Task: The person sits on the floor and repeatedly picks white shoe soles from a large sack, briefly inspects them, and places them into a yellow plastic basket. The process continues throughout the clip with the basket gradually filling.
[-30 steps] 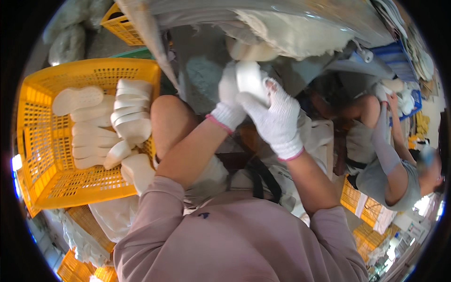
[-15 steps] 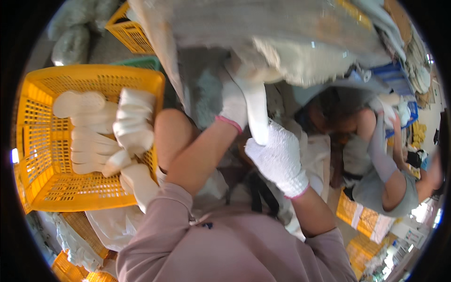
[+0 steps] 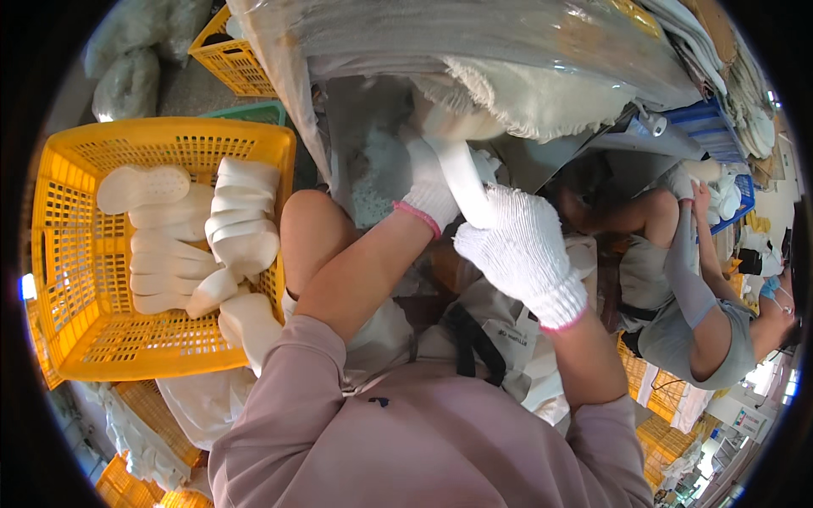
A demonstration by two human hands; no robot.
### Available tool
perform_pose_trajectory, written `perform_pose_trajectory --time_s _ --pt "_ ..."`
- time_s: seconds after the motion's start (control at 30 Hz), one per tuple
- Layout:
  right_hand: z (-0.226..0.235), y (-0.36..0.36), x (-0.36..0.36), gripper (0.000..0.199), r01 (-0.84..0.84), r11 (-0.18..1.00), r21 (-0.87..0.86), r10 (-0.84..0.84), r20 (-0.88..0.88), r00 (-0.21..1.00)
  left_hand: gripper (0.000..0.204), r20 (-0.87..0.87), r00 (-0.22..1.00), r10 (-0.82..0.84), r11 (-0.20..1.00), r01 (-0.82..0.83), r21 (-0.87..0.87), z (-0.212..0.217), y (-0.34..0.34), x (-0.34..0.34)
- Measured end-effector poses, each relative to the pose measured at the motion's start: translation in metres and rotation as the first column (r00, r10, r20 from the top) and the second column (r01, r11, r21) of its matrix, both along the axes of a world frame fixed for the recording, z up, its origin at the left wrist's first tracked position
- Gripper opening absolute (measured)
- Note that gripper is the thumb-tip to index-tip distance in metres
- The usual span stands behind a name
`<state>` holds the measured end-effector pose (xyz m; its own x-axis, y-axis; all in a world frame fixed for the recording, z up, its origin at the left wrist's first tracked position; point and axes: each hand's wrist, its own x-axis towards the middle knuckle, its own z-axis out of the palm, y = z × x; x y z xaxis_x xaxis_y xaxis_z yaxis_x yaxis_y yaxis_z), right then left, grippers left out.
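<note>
Both my hands wear white knitted gloves with pink cuffs. A white foam shoe sole (image 3: 463, 178) is held between them, tilted, its upper end against a blurred, pale round wheel (image 3: 457, 125) under the hood. My left hand (image 3: 430, 184) is closed along the sole's left side, its fingertips partly hidden and smeared. Around the sole's lower end my right hand (image 3: 521, 247) is closed. More white soles (image 3: 169, 254) lie stacked and leaning in a yellow plastic crate (image 3: 161, 366) on my left.
A plastic-covered hood (image 3: 508, 42) with frayed pale cloth (image 3: 542, 102) hangs over the wheel. White dust (image 3: 373, 182) coats the surface beneath. A co-worker (image 3: 694, 313) in grey sits close on my right, near a blue crate (image 3: 707, 135). Another yellow crate (image 3: 233, 59) stands far left.
My right hand has shifted slightly right and up with the sole's lower end. The left hand has moved slightly right, still on the sole. The co-worker's arm has moved.
</note>
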<state>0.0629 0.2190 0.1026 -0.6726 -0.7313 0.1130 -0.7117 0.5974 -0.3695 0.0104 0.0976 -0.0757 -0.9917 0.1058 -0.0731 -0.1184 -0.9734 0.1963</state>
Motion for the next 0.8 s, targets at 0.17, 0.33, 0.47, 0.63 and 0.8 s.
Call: perform_pose_trajectory --time_s 0.17,0.33,0.47,0.63,0.8 --pt "0.016 0.008 0.035 0.05 0.138 0.965 0.225 -0.182 0.192 0.964 0.051 -0.205 0.97 -0.132 0.879 0.211 0.428 -0.019 0.016 0.006" --pt "-0.004 -0.004 -0.01 0.016 -0.044 0.992 0.114 0.058 -0.118 0.991 0.068 -0.579 0.814 0.039 0.928 -0.244 -0.281 -0.051 0.018 -0.019" --pt "-0.016 0.002 -0.008 0.015 -0.005 0.996 0.085 0.006 -0.013 1.0 0.083 -0.346 0.934 -0.092 0.659 -0.204 -0.724 -0.039 0.01 -0.019" --pt "-0.01 0.015 0.004 0.019 0.051 0.998 0.034 -0.052 0.04 0.998 0.058 0.211 0.975 -0.073 0.934 -0.008 0.358 0.015 0.009 -0.003" --pt "0.011 0.013 0.041 0.022 0.272 0.96 0.07 -0.28 0.289 0.915 0.087 0.309 0.949 -0.068 0.975 -0.004 0.224 0.011 0.013 0.015"
